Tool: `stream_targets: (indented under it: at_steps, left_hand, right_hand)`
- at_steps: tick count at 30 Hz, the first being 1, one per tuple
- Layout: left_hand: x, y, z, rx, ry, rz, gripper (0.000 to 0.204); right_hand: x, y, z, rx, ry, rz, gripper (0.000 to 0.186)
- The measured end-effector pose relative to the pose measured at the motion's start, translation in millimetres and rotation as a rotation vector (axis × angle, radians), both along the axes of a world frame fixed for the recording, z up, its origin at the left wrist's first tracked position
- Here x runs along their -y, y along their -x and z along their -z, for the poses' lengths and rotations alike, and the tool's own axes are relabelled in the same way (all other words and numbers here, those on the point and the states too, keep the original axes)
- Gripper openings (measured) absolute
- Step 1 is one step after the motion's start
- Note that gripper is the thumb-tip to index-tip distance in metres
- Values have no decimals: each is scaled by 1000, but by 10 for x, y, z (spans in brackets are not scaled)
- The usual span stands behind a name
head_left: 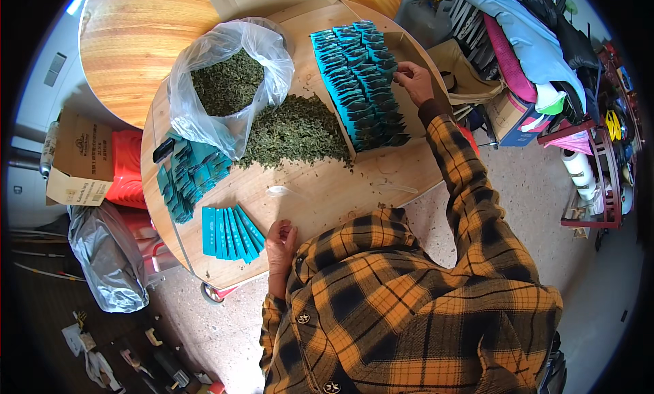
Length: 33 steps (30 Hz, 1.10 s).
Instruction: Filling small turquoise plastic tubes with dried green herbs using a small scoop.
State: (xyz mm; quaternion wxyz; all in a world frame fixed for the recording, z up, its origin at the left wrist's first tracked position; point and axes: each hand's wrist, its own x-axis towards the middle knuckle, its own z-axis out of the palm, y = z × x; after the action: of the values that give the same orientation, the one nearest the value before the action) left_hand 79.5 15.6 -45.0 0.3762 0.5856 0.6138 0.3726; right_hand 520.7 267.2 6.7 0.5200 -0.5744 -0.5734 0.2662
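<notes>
My right hand [414,82] reaches over the right wall of an open cardboard box [411,50]. Its fingertips are closed at the end of a row of small teal packets [357,87], seemingly pinching one packet's edge. Several rows of these packets stand tightly packed in the box. At the near edge of the table rests my left hand [281,243], loosely bent and holding nothing. Just left of it, several flat teal packets [231,234] lie fanned out. Behind them sits a heap of more teal packets [194,176], with a small black object [163,150] on it.
Dried green leaves [296,135] are piled mid-table beside a clear plastic bag [184,73] holding more leaves. A white spoon [281,191] and a clear strip [396,187] lie nearer. Left of the round table [327,189] are a carton [82,148] and red stools [128,169].
</notes>
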Motion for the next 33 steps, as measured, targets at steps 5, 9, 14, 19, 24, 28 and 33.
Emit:
stream_targets:
  at_steps: [5, 9, 14, 19, 24, 28, 33]
  left_hand:
    - [0, 0, -9, -26, -14, 9, 19]
    - [-1, -7, -17, -16, 1, 1, 20]
    - [5, 22, 47, 6, 26, -11, 21]
    - [1, 5, 16, 4, 25, -18, 20]
    - [2, -12, -20, -14, 14, -17, 19]
    - [-3, -28, -63, -20, 4, -6, 18]
    - [2, -23, -57, 2, 10, -12, 18]
  right_hand:
    - [1, 20, 56, 4, 89, 16, 14]
    - [-13, 19, 90, 13, 107, 34, 13]
    - [-32, 25, 130, -21, 115, 27, 12]
    - [-49, 31, 169, -62, 110, 18, 12]
    - [-61, 38, 183, -110, 107, 4, 11]
    - [-71, 14, 221, -93, 98, 19, 10]
    - [-85, -6, 250, -79, 94, 8, 9]
